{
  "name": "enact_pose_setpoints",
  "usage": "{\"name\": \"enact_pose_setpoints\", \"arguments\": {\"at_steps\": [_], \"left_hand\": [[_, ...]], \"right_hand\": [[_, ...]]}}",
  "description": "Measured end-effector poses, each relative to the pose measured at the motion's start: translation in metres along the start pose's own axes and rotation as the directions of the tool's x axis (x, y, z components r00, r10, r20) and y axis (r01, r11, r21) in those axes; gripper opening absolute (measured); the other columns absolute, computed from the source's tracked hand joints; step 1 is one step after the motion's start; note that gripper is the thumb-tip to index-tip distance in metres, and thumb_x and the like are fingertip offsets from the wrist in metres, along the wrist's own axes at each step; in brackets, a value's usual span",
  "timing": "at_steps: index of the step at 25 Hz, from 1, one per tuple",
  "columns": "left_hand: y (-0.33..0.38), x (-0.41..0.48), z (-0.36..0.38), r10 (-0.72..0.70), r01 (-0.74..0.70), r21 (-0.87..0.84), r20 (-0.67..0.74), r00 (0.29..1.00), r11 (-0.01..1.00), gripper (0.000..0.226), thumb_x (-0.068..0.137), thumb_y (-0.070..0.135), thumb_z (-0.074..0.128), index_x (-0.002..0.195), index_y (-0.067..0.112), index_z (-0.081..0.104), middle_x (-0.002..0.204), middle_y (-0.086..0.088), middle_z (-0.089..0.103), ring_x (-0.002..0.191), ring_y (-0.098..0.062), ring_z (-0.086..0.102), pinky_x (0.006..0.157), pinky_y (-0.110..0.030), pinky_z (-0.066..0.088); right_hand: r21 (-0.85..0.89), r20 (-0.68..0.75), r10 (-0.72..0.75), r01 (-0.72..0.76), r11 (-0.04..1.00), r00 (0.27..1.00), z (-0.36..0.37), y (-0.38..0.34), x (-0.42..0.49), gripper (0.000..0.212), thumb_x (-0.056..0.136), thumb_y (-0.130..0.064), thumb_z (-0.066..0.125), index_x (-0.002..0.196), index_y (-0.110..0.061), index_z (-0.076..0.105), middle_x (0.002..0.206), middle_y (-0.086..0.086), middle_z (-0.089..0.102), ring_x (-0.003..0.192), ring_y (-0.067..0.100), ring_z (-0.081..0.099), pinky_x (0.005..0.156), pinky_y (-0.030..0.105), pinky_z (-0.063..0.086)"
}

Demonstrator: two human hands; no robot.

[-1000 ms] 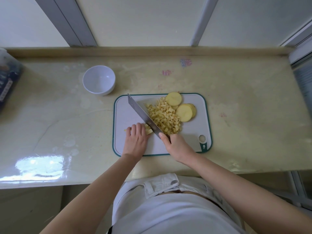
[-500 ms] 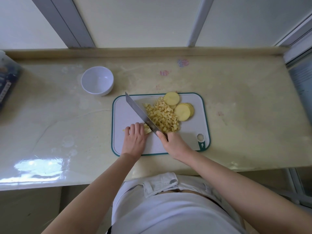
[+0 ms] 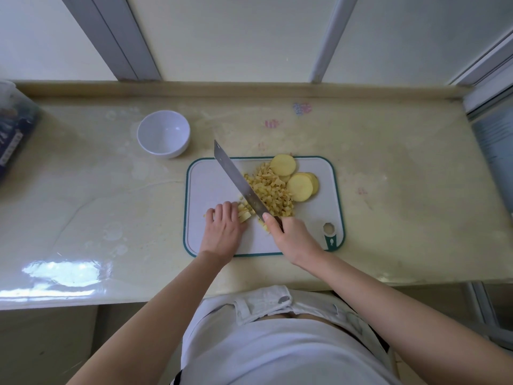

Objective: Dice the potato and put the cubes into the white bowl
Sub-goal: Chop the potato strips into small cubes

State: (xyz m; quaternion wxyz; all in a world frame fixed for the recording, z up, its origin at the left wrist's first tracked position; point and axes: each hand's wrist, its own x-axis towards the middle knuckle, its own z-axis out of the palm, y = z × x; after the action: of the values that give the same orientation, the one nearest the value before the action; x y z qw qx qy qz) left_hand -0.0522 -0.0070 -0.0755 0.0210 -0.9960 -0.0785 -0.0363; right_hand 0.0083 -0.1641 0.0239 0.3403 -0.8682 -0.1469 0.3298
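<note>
We see right hand [image 3: 294,234] gripping knife [image 3: 238,182], left hand [image 3: 223,229] curled holding potato strips [image 3: 244,214] mid-frame; left-edge package [image 3: 14,134] text unreadable.

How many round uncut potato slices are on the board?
3: one slice at the board's far edge; a second slice nearer, to its right; a third slice beneath it, peeking out rightward. Others may hide under the cubes.

Glossy countertop [image 3: 97,195], metal knife blade [image 3: 238,182]
</note>
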Motion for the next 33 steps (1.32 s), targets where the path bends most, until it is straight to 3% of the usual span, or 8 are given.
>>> {"name": "enact_pose_setpoints", "arguments": {"at_steps": [3, 7, 11, 16, 20, 33], "left_hand": [[-0.002, -0.002, -0.005, -0.048, 0.052, -0.102, 0.038, 0.998, 0.993, 0.063, 0.088, 0.045, 0.028, 0.123, -0.003, 0.049, 0.102, -0.014, 0.054, 0.087, -0.03, 0.053, 0.078, -0.042, 0.048], [0.005, -0.006, -0.008, -0.141, 0.147, -0.241, 0.045, 0.989, 0.959, 0.055, 0.091, 0.039, 0.03, 0.123, -0.003, 0.045, 0.104, -0.017, 0.053, 0.089, -0.033, 0.053, 0.08, -0.043, 0.048], [0.006, -0.01, -0.005, -0.101, 0.101, -0.159, 0.008, 0.995, 0.982, 0.041, 0.093, 0.031, 0.028, 0.112, 0.0, 0.045, 0.096, -0.016, 0.051, 0.084, -0.033, 0.051, 0.079, -0.042, 0.046], [0.006, -0.009, 0.0, -0.059, 0.06, -0.05, 0.004, 0.998, 0.997, 0.042, 0.094, 0.027, 0.026, 0.114, -0.002, 0.049, 0.098, -0.015, 0.051, 0.088, -0.031, 0.046, 0.085, -0.041, 0.041], [0.008, -0.009, 0.001, -0.055, 0.055, -0.014, 0.031, 0.998, 0.998, 0.043, 0.095, 0.026, 0.024, 0.115, -0.003, 0.048, 0.098, -0.015, 0.051, 0.089, -0.03, 0.046, 0.087, -0.041, 0.04], [0.012, -0.01, 0.008, -0.117, 0.107, -0.178, -0.048, 0.992, 0.978, 0.038, 0.092, 0.022, 0.034, 0.117, -0.005, 0.043, 0.101, -0.02, 0.05, 0.095, -0.036, 0.043, 0.088, -0.047, 0.047]], "right_hand": [[-0.017, 0.013, -0.005, 0.005, 1.0, 1.0, 0.001, 0.0, -0.007, 0.052, 0.1, -0.042, 0.038, 0.056, -0.015, 0.04, 0.053, -0.001, 0.042, 0.049, 0.012, 0.04, 0.049, 0.023, 0.029], [-0.017, 0.023, -0.014, 0.015, 1.0, 1.0, 0.008, 0.002, -0.014, 0.051, 0.101, -0.039, 0.039, 0.057, -0.014, 0.04, 0.051, -0.001, 0.041, 0.046, 0.011, 0.038, 0.047, 0.019, 0.029], [-0.022, 0.02, -0.011, 0.011, 1.0, 1.0, 0.008, 0.0, -0.015, 0.047, 0.101, -0.038, 0.039, 0.06, -0.016, 0.04, 0.053, -0.002, 0.041, 0.048, 0.009, 0.04, 0.048, 0.017, 0.029], [-0.034, 0.035, 0.026, -0.025, 0.999, 0.999, 0.012, 0.004, -0.015, 0.047, 0.101, -0.042, 0.036, 0.066, -0.012, 0.043, 0.055, 0.002, 0.044, 0.052, 0.016, 0.043, 0.055, 0.031, 0.033], [-0.061, 0.054, 0.045, -0.042, 0.997, 0.997, 0.011, 0.004, -0.015, 0.051, 0.101, -0.042, 0.034, 0.061, -0.011, 0.04, 0.053, 0.003, 0.041, 0.05, 0.017, 0.04, 0.052, 0.03, 0.031], [-0.107, 0.032, 0.083, -0.08, 0.991, 0.996, 0.027, 0.005, -0.002, 0.053, 0.1, -0.047, 0.034, 0.059, -0.014, 0.04, 0.06, 0.009, 0.047, 0.063, 0.026, 0.048, 0.063, 0.03, 0.036]]}}
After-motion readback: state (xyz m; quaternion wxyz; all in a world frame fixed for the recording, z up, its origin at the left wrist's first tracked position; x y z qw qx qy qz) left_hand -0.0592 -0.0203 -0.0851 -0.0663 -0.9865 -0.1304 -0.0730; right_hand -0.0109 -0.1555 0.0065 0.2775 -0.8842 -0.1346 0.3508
